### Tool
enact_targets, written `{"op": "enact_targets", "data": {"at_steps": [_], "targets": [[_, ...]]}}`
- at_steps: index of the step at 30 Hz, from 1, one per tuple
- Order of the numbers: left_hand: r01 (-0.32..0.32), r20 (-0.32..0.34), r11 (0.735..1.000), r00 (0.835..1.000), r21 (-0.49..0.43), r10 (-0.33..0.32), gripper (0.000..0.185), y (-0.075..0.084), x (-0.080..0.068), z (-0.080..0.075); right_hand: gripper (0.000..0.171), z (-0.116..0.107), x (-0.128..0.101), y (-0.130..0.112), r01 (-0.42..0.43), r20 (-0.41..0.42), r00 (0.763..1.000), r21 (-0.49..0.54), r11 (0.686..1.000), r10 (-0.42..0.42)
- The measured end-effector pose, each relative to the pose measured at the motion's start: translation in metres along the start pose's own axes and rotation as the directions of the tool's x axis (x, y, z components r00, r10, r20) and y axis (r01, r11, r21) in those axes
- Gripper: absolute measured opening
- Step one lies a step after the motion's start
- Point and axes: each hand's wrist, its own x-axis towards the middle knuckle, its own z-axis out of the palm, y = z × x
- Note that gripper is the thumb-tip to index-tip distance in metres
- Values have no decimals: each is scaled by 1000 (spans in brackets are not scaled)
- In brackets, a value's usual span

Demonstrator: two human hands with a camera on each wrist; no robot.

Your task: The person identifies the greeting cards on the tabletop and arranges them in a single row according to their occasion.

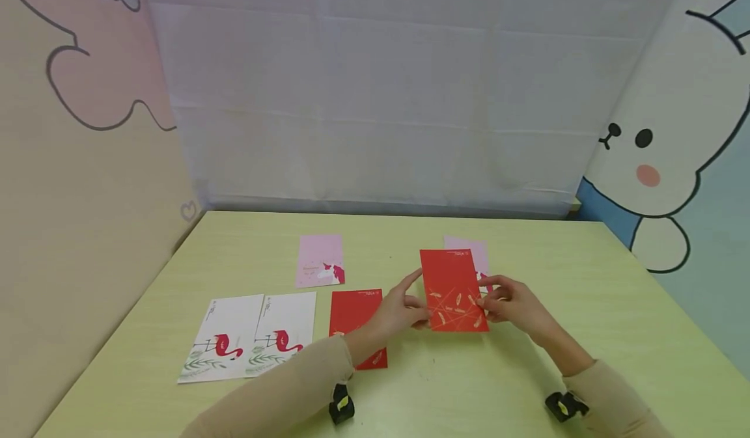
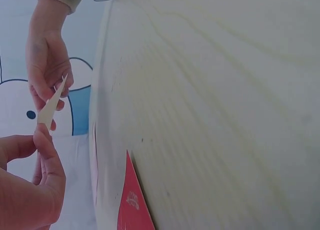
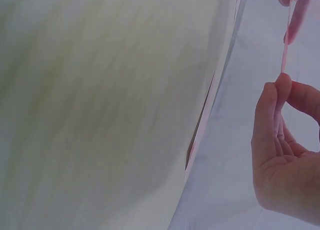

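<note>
A red card point(image 1: 452, 282) with pale gold line and leaf prints is held up off the table between both hands. My left hand point(image 1: 394, 313) pinches its left edge, index finger reaching up along that side. On the opposite edge, the thumb and fingers of my right hand point(image 1: 518, 304) pinch the card. The left wrist view shows the card's pale back point(image 2: 49, 111) nearly edge-on. A second red card point(image 1: 356, 308) lies on the table, partly covered by the left hand and forearm. Behind the raised card, a pink card point(image 1: 469, 246) is partly hidden.
Two white flamingo cards point(image 1: 225, 334) lie side by side at the left, the right one partly behind the left sleeve. Another pink card point(image 1: 320, 260) lies farther back on the pale yellow table point(image 1: 586, 295). A white cloth point(image 1: 387, 99) hangs behind the table, between painted walls.
</note>
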Motion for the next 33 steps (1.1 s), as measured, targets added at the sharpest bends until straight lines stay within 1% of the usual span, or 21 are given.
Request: {"op": "enact_targets", "data": {"at_steps": [3, 8, 12, 17, 20, 27, 33], "targets": [[12, -18, 1000, 1000, 9, -11, 72, -1, -4, -5, 43, 6, 0, -1, 18, -1, 1000, 24, 1000, -18], [30, -56, 999, 998, 44, -27, 73, -4, -11, -12, 41, 15, 1, -7, 23, 5, 1000, 34, 999, -23], [28, -62, 998, 998, 62, -25, 73, -6, -15, -18, 39, 20, 2, -10, 16, 25, 1000, 35, 999, -16], [36, -71, 992, 997, 117, -28, 72, -8, -21, -25, 36, 26, 2, -10, 15, 60, 998, 37, 999, -17], [35, -77, 984, 997, 176, -22, 71, -9, -24, -30, 38, 31, 2, -11, 13, 82, 996, 30, 999, -16], [37, -69, 952, 998, 304, -17, 70, -12, -33, -41, 37, 41, 2, -15, -17, 113, 993, 11, 1000, 16], [49, -51, 929, 998, 367, -32, 67, -11, -39, -46, 31, 49, 3, -15, -52, 116, 992, -35, 998, 56]]}}
